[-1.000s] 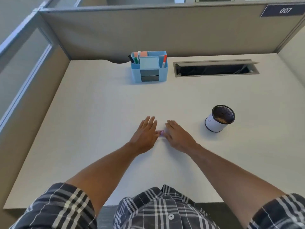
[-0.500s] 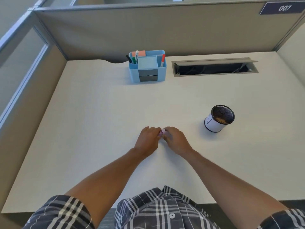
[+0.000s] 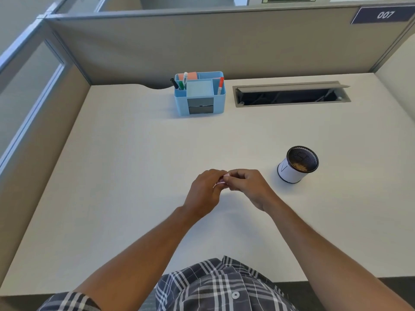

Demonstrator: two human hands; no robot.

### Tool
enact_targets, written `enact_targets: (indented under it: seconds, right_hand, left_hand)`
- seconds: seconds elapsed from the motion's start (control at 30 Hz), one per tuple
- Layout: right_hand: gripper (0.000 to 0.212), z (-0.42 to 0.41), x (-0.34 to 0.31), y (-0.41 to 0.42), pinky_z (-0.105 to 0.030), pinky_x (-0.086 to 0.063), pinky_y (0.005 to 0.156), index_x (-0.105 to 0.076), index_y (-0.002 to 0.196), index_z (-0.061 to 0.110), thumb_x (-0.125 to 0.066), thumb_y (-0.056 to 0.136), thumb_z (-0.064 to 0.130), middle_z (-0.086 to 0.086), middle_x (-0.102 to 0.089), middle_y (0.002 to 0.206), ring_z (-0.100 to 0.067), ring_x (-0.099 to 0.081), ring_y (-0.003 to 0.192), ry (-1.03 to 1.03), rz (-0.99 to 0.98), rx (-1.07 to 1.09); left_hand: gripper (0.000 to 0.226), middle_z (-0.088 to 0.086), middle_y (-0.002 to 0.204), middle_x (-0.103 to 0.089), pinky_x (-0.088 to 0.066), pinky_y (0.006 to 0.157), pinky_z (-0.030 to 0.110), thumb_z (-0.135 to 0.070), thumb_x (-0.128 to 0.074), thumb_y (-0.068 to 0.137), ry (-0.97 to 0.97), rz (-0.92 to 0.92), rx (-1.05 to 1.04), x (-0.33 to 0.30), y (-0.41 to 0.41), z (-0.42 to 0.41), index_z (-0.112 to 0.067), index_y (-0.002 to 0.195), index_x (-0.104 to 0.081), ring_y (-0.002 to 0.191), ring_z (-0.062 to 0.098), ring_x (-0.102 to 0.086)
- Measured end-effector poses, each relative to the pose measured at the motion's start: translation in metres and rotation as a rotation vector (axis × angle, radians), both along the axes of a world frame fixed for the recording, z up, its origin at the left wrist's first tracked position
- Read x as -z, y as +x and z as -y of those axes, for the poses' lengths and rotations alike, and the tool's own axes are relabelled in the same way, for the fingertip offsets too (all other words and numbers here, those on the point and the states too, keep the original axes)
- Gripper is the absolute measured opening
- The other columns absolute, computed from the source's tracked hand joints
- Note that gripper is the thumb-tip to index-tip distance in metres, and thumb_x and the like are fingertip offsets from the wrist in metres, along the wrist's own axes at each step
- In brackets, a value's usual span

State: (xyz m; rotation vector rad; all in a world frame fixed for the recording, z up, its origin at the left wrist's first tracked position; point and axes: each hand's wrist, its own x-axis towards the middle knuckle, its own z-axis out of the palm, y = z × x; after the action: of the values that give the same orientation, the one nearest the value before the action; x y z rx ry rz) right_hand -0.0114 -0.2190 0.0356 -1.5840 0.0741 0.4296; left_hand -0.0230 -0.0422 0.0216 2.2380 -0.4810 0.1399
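Step in hand: two-handed handling of a small pink item [image 3: 223, 179], held over the front-centre area of the desk [image 3: 134, 176]. The work looks like folding, opening or pulling the piece apart. Which one cannot be told, because most of the item is covered.

Finger state: the left hand [image 3: 203, 191] has its fingers curled and pinches the left end of the item. The right hand [image 3: 249, 187] has its fingers curled and pinches the right end. Neither hand lies flat on the desk.

Item position: the item sits in the narrow gap between the two sets of fingertips and touches both. Only a thin strip shows, between the knuckles. It appears raised off the desk, but contact underneath cannot be confirmed.

Next move, as judged: a small, controlled motion of the fingertips against each other, with both pinches kept firm so that the piece does not slip out. If it is then to be stowed, one hand must let go first. The cup [image 3: 296, 164] stands near the right hand, apart from it; the organizer [image 3: 199, 95] is well away at the back.
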Motion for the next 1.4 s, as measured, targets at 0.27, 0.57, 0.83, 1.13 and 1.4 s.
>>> enact_targets:
  seconds: [0.27, 0.57, 0.83, 1.13, 1.4]
  right_hand:
    - [0.012, 0.009, -0.005, -0.001, -0.021, -0.054, 0.081, -0.083, 0.096, 0.021, -0.072, 0.093, 0.024, 0.004, -0.081, 0.092, -0.006, -0.067, 0.080, 0.001, 0.038, -0.045]
    - [0.012, 0.012, -0.008, 0.001, -0.023, -0.056, 0.083, -0.082, 0.100, 0.019, -0.072, 0.095, 0.023, -0.003, -0.082, 0.099, -0.013, -0.073, 0.092, 0.062, 0.053, 0.001]
    - [0.008, 0.038, -0.017, 0.002, -0.023, -0.056, 0.081, -0.080, 0.091, 0.019, -0.075, 0.092, 0.026, 0.005, -0.076, 0.081, -0.009, -0.065, 0.076, -0.010, 0.128, 0.113]
    - [0.010, 0.098, -0.037, 0.002, -0.027, -0.057, 0.085, -0.082, 0.084, 0.017, -0.077, 0.089, 0.011, -0.020, -0.077, 0.107, -0.016, -0.068, 0.086, 0.138, 0.095, 0.390]
    - [0.004, 0.178, -0.054, 0.006, -0.025, -0.058, 0.082, -0.081, 0.087, 0.012, -0.078, 0.088, 0.011, -0.003, -0.081, 0.091, -0.015, -0.072, 0.088, 0.165, 0.142, 0.631]
  left_hand:
    - [0.030, -0.014, 0.103, -0.071, -0.050, 0.080, 0.038, -0.006, -0.063, 0.091, -0.022, 0.055, -0.023, -0.002, 0.000, 0.005, -0.026, 0.112, -0.065, 0.092, 0.011, -0.062]
    - [0.033, -0.018, 0.107, -0.068, -0.048, 0.085, 0.034, -0.005, -0.061, 0.094, -0.029, 0.089, -0.022, -0.007, 0.005, 0.013, -0.029, 0.116, -0.062, 0.098, 0.008, -0.059]
    - [0.031, -0.003, 0.104, -0.070, -0.053, 0.080, 0.038, -0.002, -0.066, 0.088, -0.077, 0.096, -0.059, -0.007, 0.011, 0.034, -0.015, 0.116, -0.065, 0.092, 0.016, -0.062]
    - [0.055, 0.009, 0.117, -0.049, -0.046, 0.094, 0.015, 0.019, -0.050, 0.086, -0.018, -0.021, 0.077, -0.020, 0.032, 0.078, -0.005, 0.135, -0.054, 0.102, 0.011, -0.053]
    - [0.057, 0.006, 0.118, -0.054, -0.035, 0.093, 0.013, 0.003, -0.056, 0.093, 0.064, -0.097, 0.159, -0.050, 0.068, 0.139, -0.010, 0.146, -0.041, 0.100, 0.011, -0.049]
